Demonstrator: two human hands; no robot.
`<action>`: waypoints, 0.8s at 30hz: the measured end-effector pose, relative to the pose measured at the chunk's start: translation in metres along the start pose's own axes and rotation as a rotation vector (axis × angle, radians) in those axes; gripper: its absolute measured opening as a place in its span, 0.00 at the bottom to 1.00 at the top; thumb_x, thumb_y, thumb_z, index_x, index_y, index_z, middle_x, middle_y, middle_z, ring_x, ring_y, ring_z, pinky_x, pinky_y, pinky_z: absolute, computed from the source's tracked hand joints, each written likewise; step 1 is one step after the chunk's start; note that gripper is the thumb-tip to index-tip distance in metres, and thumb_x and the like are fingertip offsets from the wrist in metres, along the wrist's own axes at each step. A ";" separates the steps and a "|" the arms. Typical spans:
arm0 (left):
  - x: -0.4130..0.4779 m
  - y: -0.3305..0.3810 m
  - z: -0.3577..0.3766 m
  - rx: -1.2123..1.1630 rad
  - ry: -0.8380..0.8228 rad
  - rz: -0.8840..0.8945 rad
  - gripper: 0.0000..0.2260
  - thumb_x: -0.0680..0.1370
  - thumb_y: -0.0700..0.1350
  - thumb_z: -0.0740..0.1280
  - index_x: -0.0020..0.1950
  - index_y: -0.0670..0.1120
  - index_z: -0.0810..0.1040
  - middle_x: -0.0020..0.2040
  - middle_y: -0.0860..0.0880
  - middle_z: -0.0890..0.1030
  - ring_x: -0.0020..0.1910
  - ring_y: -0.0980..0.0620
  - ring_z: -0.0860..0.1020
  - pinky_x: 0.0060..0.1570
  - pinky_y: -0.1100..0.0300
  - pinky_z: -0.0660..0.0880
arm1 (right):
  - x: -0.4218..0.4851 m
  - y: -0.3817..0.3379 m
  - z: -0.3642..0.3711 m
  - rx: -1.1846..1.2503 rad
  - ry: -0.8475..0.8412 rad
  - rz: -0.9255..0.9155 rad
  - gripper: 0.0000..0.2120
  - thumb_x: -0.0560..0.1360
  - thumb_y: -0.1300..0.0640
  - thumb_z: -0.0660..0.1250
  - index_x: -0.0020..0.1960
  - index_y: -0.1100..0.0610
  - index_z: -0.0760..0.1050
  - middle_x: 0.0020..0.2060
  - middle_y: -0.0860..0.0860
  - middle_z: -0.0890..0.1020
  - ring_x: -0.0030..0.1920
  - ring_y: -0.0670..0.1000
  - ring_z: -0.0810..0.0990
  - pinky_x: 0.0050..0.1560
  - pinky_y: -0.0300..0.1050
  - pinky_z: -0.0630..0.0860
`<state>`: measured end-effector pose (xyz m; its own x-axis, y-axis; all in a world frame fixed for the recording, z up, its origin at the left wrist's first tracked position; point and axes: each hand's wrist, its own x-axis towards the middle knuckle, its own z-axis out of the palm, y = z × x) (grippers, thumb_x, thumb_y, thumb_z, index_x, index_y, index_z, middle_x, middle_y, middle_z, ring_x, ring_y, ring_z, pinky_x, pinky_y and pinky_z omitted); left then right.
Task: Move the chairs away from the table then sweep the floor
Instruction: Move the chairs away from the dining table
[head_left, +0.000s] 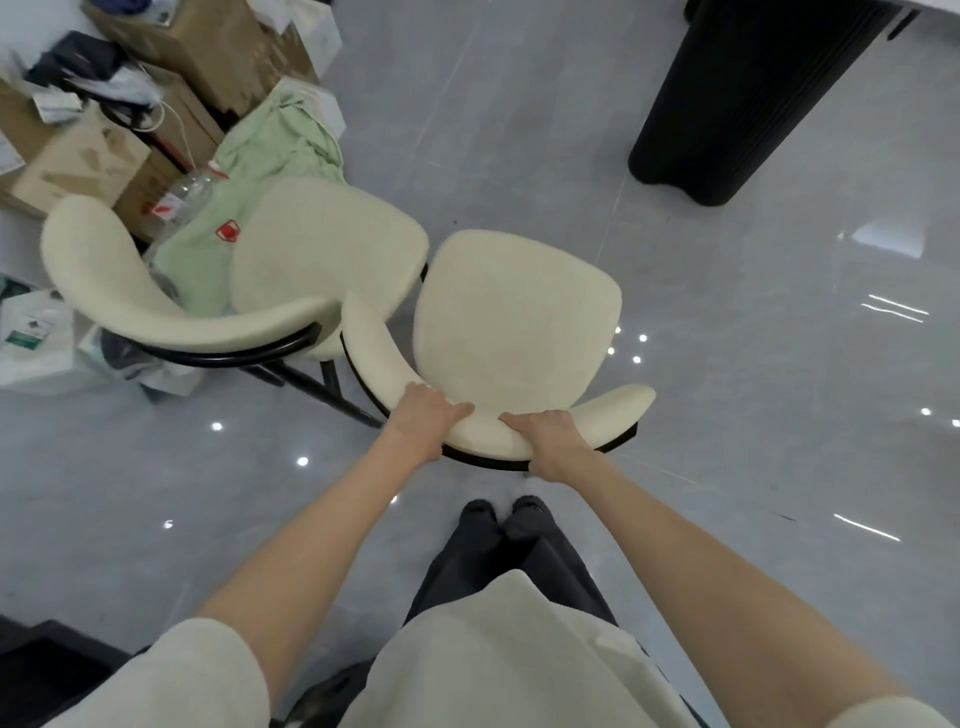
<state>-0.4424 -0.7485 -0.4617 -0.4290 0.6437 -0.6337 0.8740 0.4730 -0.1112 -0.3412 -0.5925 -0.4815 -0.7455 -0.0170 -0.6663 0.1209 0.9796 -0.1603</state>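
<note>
A cream upholstered chair (514, 322) with a curved backrest and black frame stands on the grey floor right in front of me. My left hand (423, 415) grips the middle of its backrest, fingers curled over the top. My right hand (550, 441) grips the same backrest just to the right. A second cream chair (322, 249) of the same kind stands to the left, its seat touching or nearly touching the first chair. The black fluted table base (748, 98) rises at the upper right.
Cardboard boxes (171, 67), a green cloth (270, 156), a plastic bottle (187, 195) and white bags (36, 338) are piled at the upper left behind the second chair. Glossy grey floor tiles (779, 389) spread to the right. My feet (498, 514) stand just behind the chair.
</note>
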 end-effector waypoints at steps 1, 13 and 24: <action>-0.004 0.000 0.005 0.006 -0.002 -0.005 0.28 0.76 0.42 0.64 0.74 0.53 0.59 0.59 0.46 0.77 0.58 0.44 0.75 0.59 0.54 0.69 | -0.001 -0.004 0.002 0.000 -0.003 -0.007 0.35 0.74 0.60 0.64 0.77 0.47 0.54 0.67 0.49 0.73 0.65 0.54 0.74 0.64 0.46 0.69; -0.032 0.000 0.037 -0.074 -0.010 -0.029 0.27 0.77 0.42 0.63 0.75 0.52 0.58 0.65 0.44 0.73 0.63 0.42 0.70 0.65 0.52 0.61 | -0.021 -0.035 0.025 0.174 0.063 -0.039 0.34 0.72 0.63 0.66 0.75 0.51 0.59 0.67 0.51 0.73 0.65 0.56 0.72 0.66 0.47 0.67; -0.048 0.028 0.012 -0.547 0.160 -0.043 0.18 0.80 0.54 0.56 0.68 0.51 0.70 0.64 0.47 0.76 0.61 0.46 0.75 0.59 0.52 0.71 | -0.091 -0.005 0.021 0.754 0.316 0.143 0.23 0.76 0.64 0.59 0.71 0.52 0.69 0.68 0.50 0.74 0.66 0.50 0.73 0.60 0.35 0.67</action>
<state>-0.3943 -0.7731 -0.4435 -0.5277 0.6800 -0.5090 0.6281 0.7158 0.3050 -0.2606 -0.5997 -0.4355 -0.8247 0.2649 -0.4997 0.5521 0.5687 -0.6097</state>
